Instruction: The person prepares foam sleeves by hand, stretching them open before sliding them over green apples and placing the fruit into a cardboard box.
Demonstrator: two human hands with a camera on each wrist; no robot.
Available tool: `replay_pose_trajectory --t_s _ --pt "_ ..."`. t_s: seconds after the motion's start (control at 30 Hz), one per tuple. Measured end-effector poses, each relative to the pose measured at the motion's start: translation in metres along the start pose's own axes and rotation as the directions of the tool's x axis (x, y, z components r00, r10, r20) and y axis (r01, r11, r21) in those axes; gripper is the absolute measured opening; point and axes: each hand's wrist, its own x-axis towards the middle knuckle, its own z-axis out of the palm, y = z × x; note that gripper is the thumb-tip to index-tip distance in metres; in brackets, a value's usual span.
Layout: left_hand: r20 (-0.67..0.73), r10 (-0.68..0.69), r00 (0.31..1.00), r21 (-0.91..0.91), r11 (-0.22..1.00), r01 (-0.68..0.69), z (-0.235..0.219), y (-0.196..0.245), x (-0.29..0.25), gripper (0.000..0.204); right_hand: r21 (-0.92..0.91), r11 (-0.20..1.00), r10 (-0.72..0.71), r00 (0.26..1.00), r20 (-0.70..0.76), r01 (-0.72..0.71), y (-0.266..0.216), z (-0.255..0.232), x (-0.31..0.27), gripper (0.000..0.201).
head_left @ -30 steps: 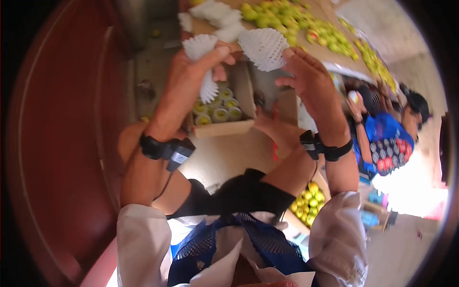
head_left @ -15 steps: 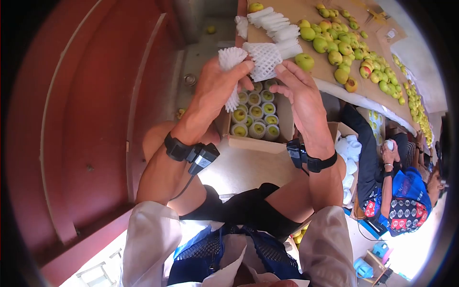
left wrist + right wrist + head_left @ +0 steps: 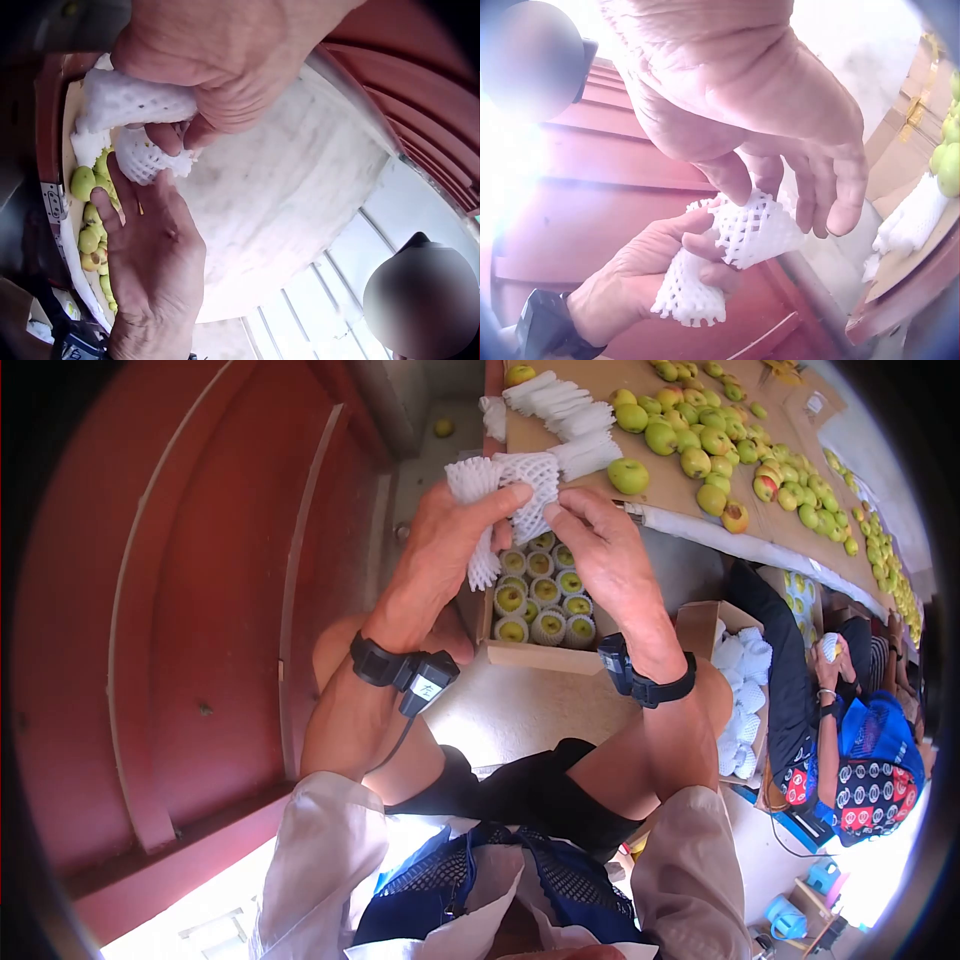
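Note:
In the head view my left hand [image 3: 450,535] grips a flattened white foam net sleeve [image 3: 483,565], its frilled ends showing above and below the fingers. A second foam net sleeve [image 3: 532,472], spread wider, bridges the two hands. My left thumb and fingers hold its near side. My right hand [image 3: 607,550] pinches its opposite edge between thumb and forefinger. The right wrist view shows the mesh of this spread sleeve [image 3: 750,229] close up, with the right hand's other fingers [image 3: 846,195] extended past it.
Below the hands stands a cardboard box [image 3: 540,657] with rows of netted apples. A table [image 3: 690,530] holds loose green apples [image 3: 710,440] and a stack of foam sleeves [image 3: 570,420]. To the right are a box of white sleeves [image 3: 740,690] and another person [image 3: 860,760]. A red door [image 3: 200,610] is left.
The head view has turned and steadied. Both hands have come closer together, and the spread sleeve between them now sits nearer the left hand's bundle. Both hands keep their hold.

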Motion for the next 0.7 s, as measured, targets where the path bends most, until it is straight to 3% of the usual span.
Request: replay_pose_trajectory --t_s 0.07,0.17,0.23,0.33,0.47,0.57,0.7 --pt "-0.04 0.055 0.998 0.055 0.997 -0.053 0.0 -0.003 0.002 0.022 0.077 0.996 -0.025 0.988 -0.155 0.037 0.003 0.012 -0.003 0.025" --pt "-0.093 0.12 0.988 0.194 0.976 -0.1 0.006 0.003 -0.001 0.022 0.015 1.0 -0.001 0.978 -0.206 0.004 -0.011 0.01 -0.003 0.03" --pt "-0.13 0.112 0.985 0.294 0.953 -0.069 0.011 0.005 -0.002 0.021 0.085 0.996 0.043 0.991 -0.127 -0.032 -0.015 0.013 -0.003 0.031" --pt "-0.063 0.144 0.988 0.243 0.962 -0.125 0.013 -0.005 0.0 0.021 0.147 0.982 0.128 0.99 -0.054 -0.119 -0.009 0.014 -0.002 0.033" --pt "-0.046 0.104 0.994 0.209 0.974 -0.092 0.008 -0.015 0.001 0.021 0.228 0.951 0.227 0.973 -0.047 -0.21 -0.004 0.011 -0.001 0.036" --pt "-0.056 0.054 0.997 0.179 0.983 -0.043 0.006 -0.008 -0.003 0.02 0.384 0.867 0.342 0.94 0.007 -0.318 0.0 0.005 0.001 0.029" --pt "-0.048 -0.031 0.998 0.108 0.993 0.036 0.001 -0.004 -0.002 0.021 0.684 0.635 0.461 0.886 0.038 -0.359 0.0 0.0 0.001 0.02"
